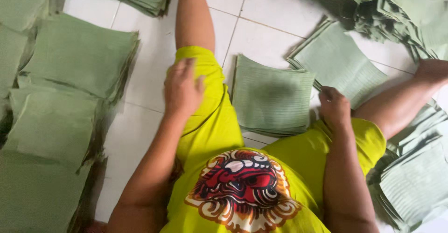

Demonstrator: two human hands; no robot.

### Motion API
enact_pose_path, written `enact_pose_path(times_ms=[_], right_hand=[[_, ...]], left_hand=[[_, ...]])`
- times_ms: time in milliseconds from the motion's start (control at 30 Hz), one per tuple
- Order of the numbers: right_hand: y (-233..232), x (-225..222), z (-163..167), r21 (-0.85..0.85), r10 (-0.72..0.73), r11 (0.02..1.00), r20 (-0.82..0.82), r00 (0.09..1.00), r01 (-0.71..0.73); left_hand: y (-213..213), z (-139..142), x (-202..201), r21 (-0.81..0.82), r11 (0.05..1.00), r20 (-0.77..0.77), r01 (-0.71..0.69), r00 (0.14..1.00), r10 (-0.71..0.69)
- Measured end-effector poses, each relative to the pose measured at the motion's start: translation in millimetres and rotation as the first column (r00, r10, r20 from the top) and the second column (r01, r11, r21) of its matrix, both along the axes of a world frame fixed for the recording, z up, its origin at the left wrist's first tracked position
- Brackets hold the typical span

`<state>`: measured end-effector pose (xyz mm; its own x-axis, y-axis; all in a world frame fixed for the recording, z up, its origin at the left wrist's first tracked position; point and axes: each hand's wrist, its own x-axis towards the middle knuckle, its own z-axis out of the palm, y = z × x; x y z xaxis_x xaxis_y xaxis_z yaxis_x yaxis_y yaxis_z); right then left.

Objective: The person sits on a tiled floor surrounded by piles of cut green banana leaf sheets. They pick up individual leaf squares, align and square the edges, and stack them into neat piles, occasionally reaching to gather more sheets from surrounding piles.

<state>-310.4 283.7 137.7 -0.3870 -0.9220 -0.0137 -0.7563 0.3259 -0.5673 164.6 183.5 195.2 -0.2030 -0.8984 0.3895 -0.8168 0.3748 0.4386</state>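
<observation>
A white tiled floor (275,9) fills the view, with a person seated on it in bright yellow-green shorts (219,121) that bear a red and white printed mask; the legs spread outward and both feet are cut off by the frame. Stacks of green square leaf sheets lie all around. The left piles (56,111) run off the left and bottom edges, so their full extent cannot be seen, and the heap at the upper right (401,9) is a loose jumble cut off by the top edge. More sheets at the lower right (415,177) are partly hidden under the right leg. Between the legs sits a neat middle stack (273,95), and just beside it a tilted stack (338,62). The left hand (182,90) rests on the left thigh, blurred, fingers loosely together, holding nothing visible. The right hand (334,108) touches the lower edge of the tilted stack; whether its fingers pinch a sheet cannot be told.
</observation>
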Motion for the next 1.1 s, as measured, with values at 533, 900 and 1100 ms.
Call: enact_pose_path(times_ms=[533, 900, 1100], right_hand=[[-2.7, -14.3, -74.4, 0.251, -0.020, 0.968, 0.073, 0.997, 0.001], [-9.6, -29.4, -50.4, 0.312, -0.193, 0.932, -0.013, 0.981, 0.187], [-9.4, -43.0, -42.3, 0.215, -0.234, 0.959, 0.246, 0.941, 0.182]], left_hand=[[-72.7, -89.5, -308.6, 0.629, 0.696, 0.331, 0.346, 0.691, -0.642], [-108.2, -66.0, -338.0, 0.938, 0.319, 0.207, 0.137, 0.519, -0.830], [-100.1, -76.9, -319.8, 0.914, 0.212, 0.035, 0.345, 0.454, -0.891]])
